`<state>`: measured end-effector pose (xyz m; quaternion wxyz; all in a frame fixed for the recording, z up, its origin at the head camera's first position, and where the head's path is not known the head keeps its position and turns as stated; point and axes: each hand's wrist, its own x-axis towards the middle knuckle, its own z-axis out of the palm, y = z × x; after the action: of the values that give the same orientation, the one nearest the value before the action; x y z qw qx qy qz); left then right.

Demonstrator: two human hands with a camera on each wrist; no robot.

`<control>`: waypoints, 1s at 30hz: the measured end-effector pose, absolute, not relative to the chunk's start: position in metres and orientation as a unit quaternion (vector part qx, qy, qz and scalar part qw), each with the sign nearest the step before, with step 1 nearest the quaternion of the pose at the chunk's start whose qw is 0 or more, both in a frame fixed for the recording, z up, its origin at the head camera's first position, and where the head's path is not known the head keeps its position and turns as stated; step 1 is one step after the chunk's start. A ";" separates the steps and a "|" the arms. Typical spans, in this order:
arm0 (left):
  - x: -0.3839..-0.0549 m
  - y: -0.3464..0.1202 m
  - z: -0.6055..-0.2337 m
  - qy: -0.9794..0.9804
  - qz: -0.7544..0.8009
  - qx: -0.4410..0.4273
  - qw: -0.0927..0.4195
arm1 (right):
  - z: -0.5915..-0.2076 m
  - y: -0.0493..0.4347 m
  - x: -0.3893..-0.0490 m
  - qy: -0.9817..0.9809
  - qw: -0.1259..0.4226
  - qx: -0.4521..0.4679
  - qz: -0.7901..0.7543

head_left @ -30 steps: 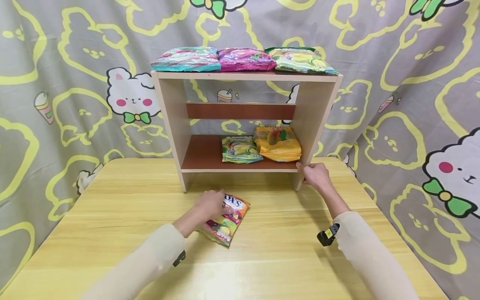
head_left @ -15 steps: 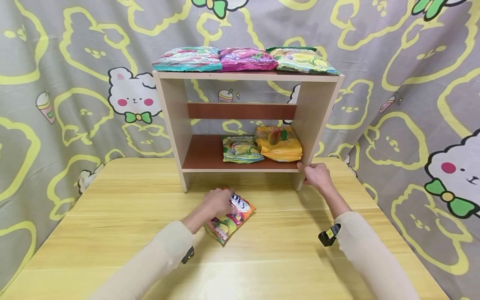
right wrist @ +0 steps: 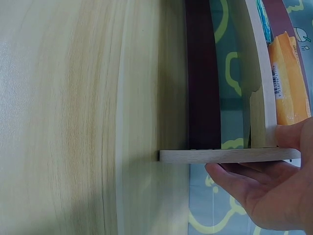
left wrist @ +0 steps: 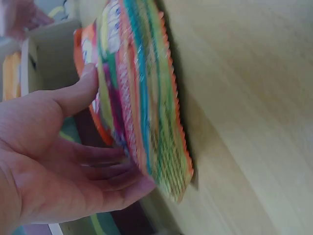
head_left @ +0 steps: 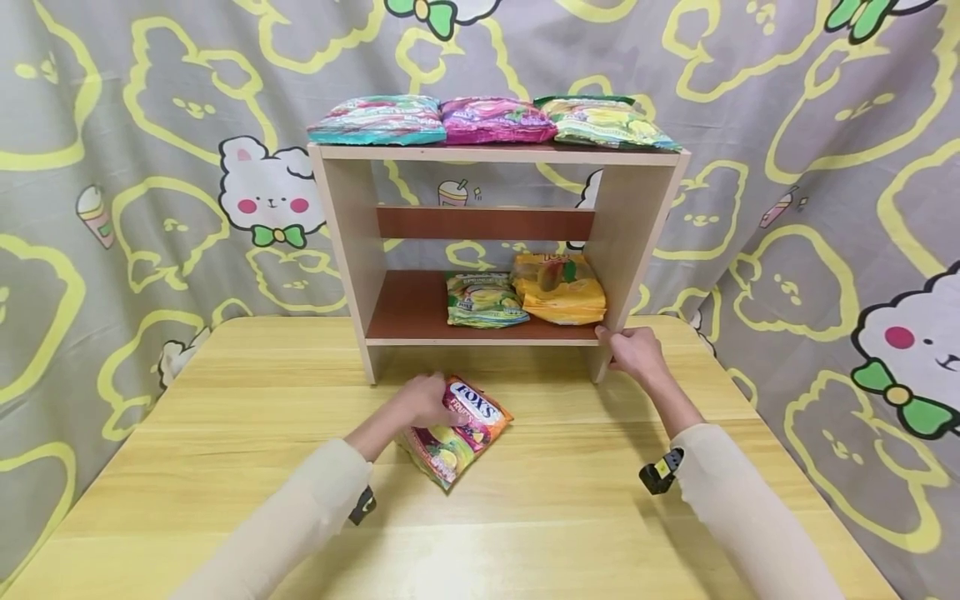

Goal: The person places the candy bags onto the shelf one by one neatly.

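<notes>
My left hand (head_left: 422,402) is at the left edge of an orange FOX'S candy bag (head_left: 480,429) on the table, below the shelf front. In the left wrist view, the thumb lies on one face of the candy bag (left wrist: 142,83) and the fingers curl against its lower edge. My right hand (head_left: 634,350) grips the right side panel of a small wooden shelf (head_left: 633,225). Its thumb is inside by the lower board, and its fingers lie along the panel's outer face in the right wrist view.
Three candy bags lie along the shelf top: teal (head_left: 378,121), purple (head_left: 497,121) and yellow-green (head_left: 607,123). On the lower board are a green bag (head_left: 486,300) and a yellow bag (head_left: 561,292). A patterned curtain (head_left: 150,108) hangs behind the wooden table (head_left: 225,467).
The orange candy bag first shifted right and turned slightly. My left hand then moved left to its edge, uncovering the FOX'S label. My right hand has stayed on the shelf.
</notes>
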<state>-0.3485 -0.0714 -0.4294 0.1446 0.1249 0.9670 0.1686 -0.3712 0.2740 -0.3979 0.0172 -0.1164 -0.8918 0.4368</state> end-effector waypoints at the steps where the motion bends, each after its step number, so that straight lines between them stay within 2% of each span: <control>1: -0.349 -0.074 -0.428 0.965 0.172 0.120 0.157 | -0.398 0.274 -0.371 -0.892 0.015 -0.116 0.437; 6: -0.352 -0.085 -0.421 0.956 0.193 0.101 0.199 | -0.397 0.275 -0.371 -0.892 0.005 -0.117 0.438; 14: -0.352 -0.094 -0.418 0.951 0.190 0.094 0.223 | -0.398 0.274 -0.371 -0.890 0.016 -0.113 0.442; 30: -0.353 -0.090 -0.419 0.953 0.186 0.091 0.220 | -0.399 0.274 -0.371 -0.890 0.032 -0.113 0.441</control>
<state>-0.3535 -0.0899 -0.4187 0.2200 0.0912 0.9532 0.1864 -0.3713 0.2741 -0.3992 0.0316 -0.1130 -0.8897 0.4413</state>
